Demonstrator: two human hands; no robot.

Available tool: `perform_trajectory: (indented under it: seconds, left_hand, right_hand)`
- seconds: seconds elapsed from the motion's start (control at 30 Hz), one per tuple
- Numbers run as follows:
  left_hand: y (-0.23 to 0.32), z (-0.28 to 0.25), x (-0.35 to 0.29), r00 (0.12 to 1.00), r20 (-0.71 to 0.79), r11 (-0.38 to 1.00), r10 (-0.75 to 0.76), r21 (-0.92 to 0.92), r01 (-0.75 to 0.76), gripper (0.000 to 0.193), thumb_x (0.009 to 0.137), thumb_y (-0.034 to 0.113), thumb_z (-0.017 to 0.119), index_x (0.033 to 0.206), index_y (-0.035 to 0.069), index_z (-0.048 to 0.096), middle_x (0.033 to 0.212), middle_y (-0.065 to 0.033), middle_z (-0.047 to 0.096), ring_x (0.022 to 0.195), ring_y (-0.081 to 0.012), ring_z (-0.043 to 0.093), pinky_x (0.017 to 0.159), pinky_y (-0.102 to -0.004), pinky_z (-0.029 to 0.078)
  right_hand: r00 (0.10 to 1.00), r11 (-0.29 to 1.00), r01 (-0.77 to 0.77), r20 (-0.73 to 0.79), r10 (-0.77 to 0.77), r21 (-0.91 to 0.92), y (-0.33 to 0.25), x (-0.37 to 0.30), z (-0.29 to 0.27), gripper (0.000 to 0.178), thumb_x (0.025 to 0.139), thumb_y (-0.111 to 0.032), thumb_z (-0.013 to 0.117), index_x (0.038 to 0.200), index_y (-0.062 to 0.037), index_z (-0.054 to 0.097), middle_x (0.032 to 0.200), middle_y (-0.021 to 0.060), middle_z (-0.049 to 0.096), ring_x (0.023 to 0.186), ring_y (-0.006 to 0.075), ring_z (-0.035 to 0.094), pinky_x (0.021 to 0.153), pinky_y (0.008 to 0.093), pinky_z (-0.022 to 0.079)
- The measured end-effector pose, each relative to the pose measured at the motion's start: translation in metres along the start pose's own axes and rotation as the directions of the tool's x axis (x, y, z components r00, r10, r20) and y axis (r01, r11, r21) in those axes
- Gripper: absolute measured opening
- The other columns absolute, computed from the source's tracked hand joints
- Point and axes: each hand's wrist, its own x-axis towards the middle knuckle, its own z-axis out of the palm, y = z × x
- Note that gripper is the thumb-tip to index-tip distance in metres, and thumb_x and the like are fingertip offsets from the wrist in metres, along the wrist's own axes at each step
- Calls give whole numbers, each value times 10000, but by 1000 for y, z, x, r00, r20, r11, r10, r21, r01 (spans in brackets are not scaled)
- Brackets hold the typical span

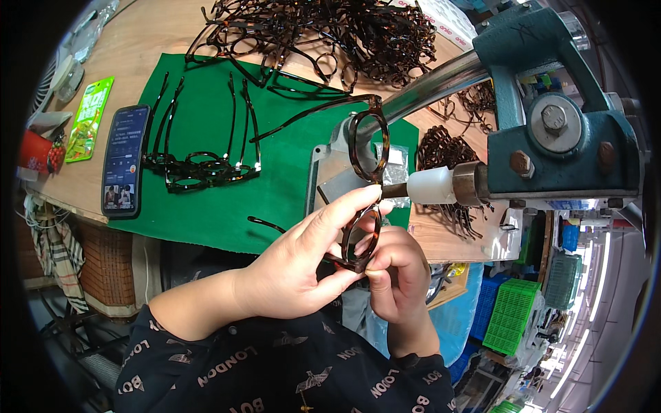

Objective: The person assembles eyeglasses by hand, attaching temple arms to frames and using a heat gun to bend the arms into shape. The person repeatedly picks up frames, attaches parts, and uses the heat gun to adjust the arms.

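Note:
Both my hands hold a tortoiseshell eyeglass frame (353, 143), turned on end with one rim above the other. One temple stretches away to the left from its upper end. My left hand (296, 258) grips the bridge and lower rim between thumb and fingers. Pinched at the bottom corner of the lower rim is my right hand (399, 275). Just beyond the bridge, a metal rod with a white plastic sleeve (428, 187) points at the frame; whether they touch, I cannot tell.
A teal metal machine (561, 155) stands at the right. Several frames (200, 168) lie on a green mat (206, 217), with a large pile of frames (330, 41) behind. A phone (125, 162) and a green packet (89, 120) are at the left. Crates (511, 316) stand lower right.

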Motion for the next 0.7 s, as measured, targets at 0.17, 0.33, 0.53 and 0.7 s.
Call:
perform_trajectory:
  seconds: [0.17,0.33,0.53,0.7]
  left_hand:
    - [2,0,2,1000,0,995,2,104,-2,779,732,-99,576,1388,19,175,1315,-163,393,1111,-207,503,760,-242,473]
    - [2,0,3,999,2,995,-33,99,32,765,742,-90,570,1388,17,174,1311,-160,396,1119,-206,497,814,-263,476]
    - [4,0,2,992,11,992,-124,21,124,766,751,-86,554,1395,25,154,1322,-163,377,1140,-208,472,839,-276,482]
    - [5,0,4,981,25,977,-194,-85,196,781,747,-96,550,1401,32,143,1332,-163,361,1142,-206,465,824,-273,497]
  right_hand:
    - [1000,999,-1,5,1,-50,1,-1,-1,92,819,-50,590,880,-30,524,810,100,568,753,267,552,767,383,459]
    - [1000,998,8,-16,-9,-57,1,0,0,89,803,-29,603,865,-26,538,797,97,574,731,264,560,745,378,468]
    - [999,995,-15,-34,12,-95,-1,0,-1,85,790,-25,615,843,-20,548,789,104,577,706,257,561,700,353,472]
    - [1000,994,-10,-20,8,-112,-2,2,-2,86,788,-27,618,840,-19,549,779,106,575,710,257,563,680,347,468]
